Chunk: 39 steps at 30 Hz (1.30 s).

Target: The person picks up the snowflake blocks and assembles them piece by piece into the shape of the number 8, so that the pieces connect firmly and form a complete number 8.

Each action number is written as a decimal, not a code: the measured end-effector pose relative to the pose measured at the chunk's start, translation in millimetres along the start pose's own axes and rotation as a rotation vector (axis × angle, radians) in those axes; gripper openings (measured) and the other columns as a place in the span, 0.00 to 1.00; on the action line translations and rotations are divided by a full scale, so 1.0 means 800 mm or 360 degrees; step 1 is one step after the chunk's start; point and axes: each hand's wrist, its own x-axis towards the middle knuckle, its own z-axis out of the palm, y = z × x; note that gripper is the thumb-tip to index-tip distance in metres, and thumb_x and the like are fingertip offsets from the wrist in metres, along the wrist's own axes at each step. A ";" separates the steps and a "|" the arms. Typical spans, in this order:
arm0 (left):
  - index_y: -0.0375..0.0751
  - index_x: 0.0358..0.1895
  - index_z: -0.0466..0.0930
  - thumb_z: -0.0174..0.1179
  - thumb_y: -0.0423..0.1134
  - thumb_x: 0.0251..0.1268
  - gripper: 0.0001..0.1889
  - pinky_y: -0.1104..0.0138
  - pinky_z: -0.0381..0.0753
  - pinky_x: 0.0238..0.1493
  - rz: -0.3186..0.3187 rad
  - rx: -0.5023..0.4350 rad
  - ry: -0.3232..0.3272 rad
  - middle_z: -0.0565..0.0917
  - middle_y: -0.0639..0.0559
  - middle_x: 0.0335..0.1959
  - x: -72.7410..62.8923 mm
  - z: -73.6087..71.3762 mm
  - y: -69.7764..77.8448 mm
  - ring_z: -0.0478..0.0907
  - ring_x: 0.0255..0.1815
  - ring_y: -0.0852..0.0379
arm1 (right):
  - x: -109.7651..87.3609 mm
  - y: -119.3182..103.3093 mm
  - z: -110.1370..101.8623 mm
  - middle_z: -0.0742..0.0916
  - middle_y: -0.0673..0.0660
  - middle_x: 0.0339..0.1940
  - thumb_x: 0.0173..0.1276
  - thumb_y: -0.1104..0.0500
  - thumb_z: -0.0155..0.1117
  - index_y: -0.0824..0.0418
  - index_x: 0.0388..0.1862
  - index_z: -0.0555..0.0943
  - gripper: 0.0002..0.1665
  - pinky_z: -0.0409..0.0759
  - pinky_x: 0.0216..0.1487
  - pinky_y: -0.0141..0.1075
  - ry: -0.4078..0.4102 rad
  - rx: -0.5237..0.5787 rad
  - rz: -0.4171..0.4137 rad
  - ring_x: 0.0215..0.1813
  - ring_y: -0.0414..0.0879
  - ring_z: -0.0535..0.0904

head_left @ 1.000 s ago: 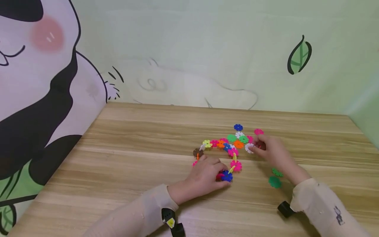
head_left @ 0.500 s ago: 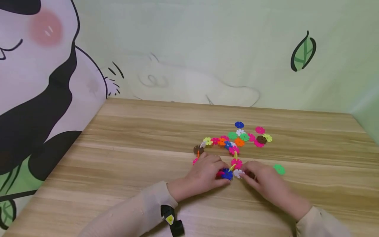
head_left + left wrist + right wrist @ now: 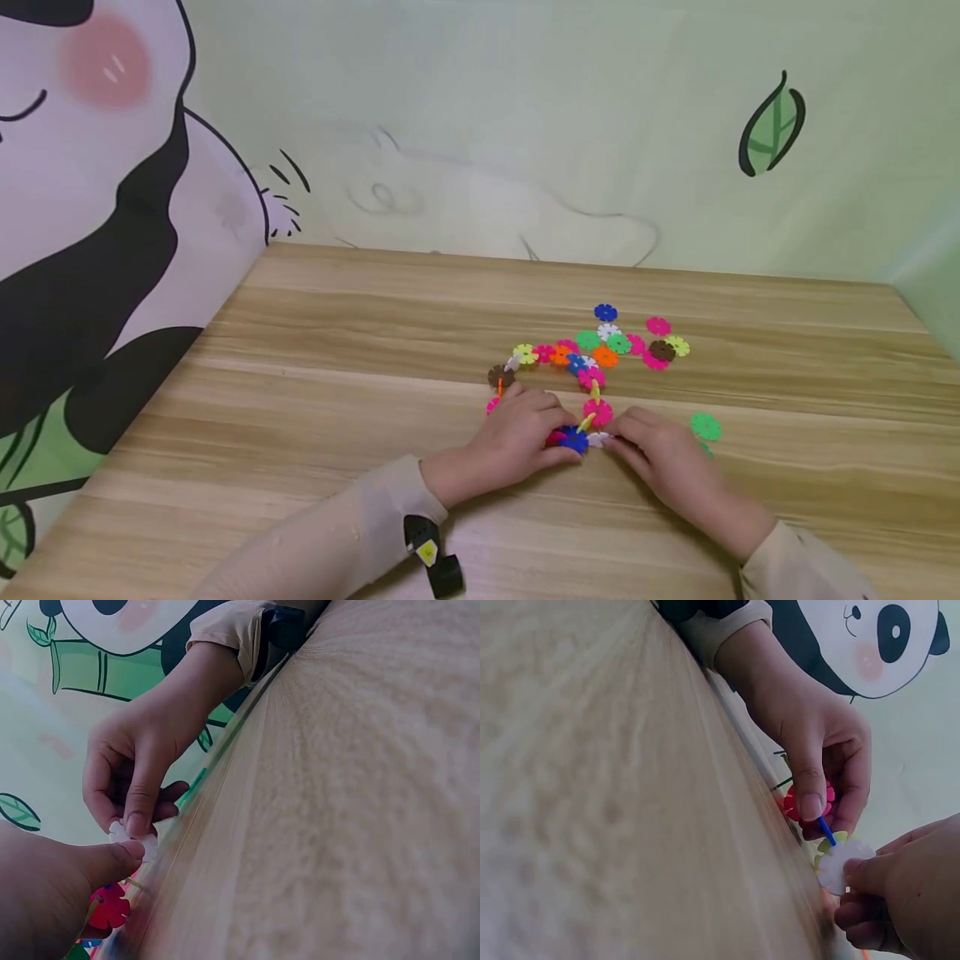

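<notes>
In the head view my left hand lies over the near side of a ring of notched plastic snowflake discs, thumb and fingers holding its blue disc. My right hand pinches a white disc right at the blue one's edge. In the right wrist view the white disc faces the camera under my right thumb. There the blue disc shows edge-on beside it, next to a yellow disc and a pink disc by my left fingers. My left palm hides part of the ring.
Beyond the ring lies a group of discs, among them an orange one, a brown one and a far blue one. A green disc lies right of my right hand. A painted wall borders the wooden table behind.
My right hand has come from the loose discs at the back right toward the ring, carrying the white disc to the blue one. My left hand has stayed in place on the ring.
</notes>
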 end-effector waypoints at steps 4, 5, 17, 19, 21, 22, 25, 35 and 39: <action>0.51 0.50 0.84 0.63 0.59 0.58 0.22 0.68 0.64 0.47 -0.0008 0.0002 -0.0021 0.84 0.59 0.41 0.001 -0.001 0.002 0.78 0.44 0.61 | 0.000 0.000 -0.002 0.81 0.46 0.31 0.55 0.65 0.72 0.56 0.35 0.84 0.09 0.80 0.32 0.30 0.0038 -0.0118 -0.0121 0.31 0.34 0.77; 0.50 0.50 0.84 0.63 0.59 0.58 0.22 0.68 0.64 0.47 -0.0008 0.0004 -0.0025 0.84 0.59 0.41 0.001 -0.001 0.002 0.78 0.44 0.61 | 0.000 0.000 -0.002 0.81 0.47 0.31 0.54 0.65 0.73 0.56 0.36 0.84 0.10 0.79 0.32 0.29 0.0039 -0.0140 -0.0140 0.30 0.35 0.76; 0.48 0.48 0.85 0.64 0.56 0.57 0.21 0.67 0.66 0.50 0.0105 -0.0043 0.0043 0.85 0.58 0.39 0.001 0.001 0.002 0.78 0.45 0.60 | -0.003 -0.004 0.005 0.85 0.47 0.32 0.57 0.65 0.70 0.57 0.35 0.84 0.07 0.83 0.39 0.32 0.0099 -0.0032 -0.0138 0.35 0.38 0.82; 0.47 0.47 0.85 0.65 0.55 0.57 0.20 0.67 0.67 0.51 0.0137 -0.0047 0.0055 0.85 0.57 0.39 0.000 0.000 0.002 0.78 0.45 0.60 | -0.002 -0.005 0.007 0.86 0.48 0.34 0.58 0.65 0.69 0.57 0.35 0.85 0.07 0.84 0.41 0.33 0.0102 0.0012 -0.0114 0.37 0.39 0.83; 0.46 0.47 0.85 0.65 0.55 0.57 0.20 0.67 0.67 0.51 0.0156 -0.0046 0.0064 0.84 0.57 0.39 0.000 -0.001 0.001 0.78 0.45 0.59 | -0.001 -0.006 0.009 0.87 0.49 0.35 0.59 0.65 0.69 0.57 0.35 0.85 0.06 0.84 0.42 0.34 0.0089 0.0049 -0.0088 0.39 0.40 0.84; 0.46 0.47 0.85 0.65 0.55 0.57 0.20 0.66 0.67 0.52 0.0158 -0.0046 0.0063 0.84 0.57 0.39 -0.001 -0.001 0.000 0.78 0.45 0.59 | 0.000 -0.007 0.010 0.87 0.49 0.36 0.58 0.65 0.69 0.57 0.36 0.85 0.07 0.84 0.42 0.35 0.0082 0.0065 -0.0071 0.39 0.41 0.84; 0.47 0.46 0.85 0.65 0.55 0.57 0.20 0.66 0.67 0.52 0.0118 -0.0038 0.0048 0.85 0.57 0.39 0.001 -0.001 -0.001 0.78 0.45 0.60 | 0.003 -0.010 0.010 0.86 0.49 0.35 0.62 0.63 0.67 0.56 0.36 0.84 0.04 0.84 0.41 0.35 0.0022 0.0098 0.0016 0.38 0.39 0.83; 0.48 0.48 0.85 0.67 0.56 0.56 0.21 0.64 0.67 0.52 -0.0052 -0.0004 0.0085 0.87 0.57 0.43 0.006 -0.002 -0.007 0.81 0.47 0.58 | 0.013 -0.005 -0.005 0.84 0.49 0.28 0.58 0.61 0.71 0.58 0.36 0.84 0.07 0.75 0.27 0.26 0.0042 0.0020 0.0252 0.27 0.35 0.75; 0.48 0.49 0.85 0.67 0.56 0.55 0.22 0.63 0.68 0.54 -0.0118 -0.0008 0.0084 0.87 0.57 0.45 0.007 -0.004 -0.011 0.81 0.49 0.58 | 0.014 0.008 -0.032 0.83 0.51 0.28 0.60 0.60 0.70 0.60 0.36 0.84 0.07 0.74 0.27 0.31 -0.0128 -0.0097 0.0443 0.27 0.38 0.76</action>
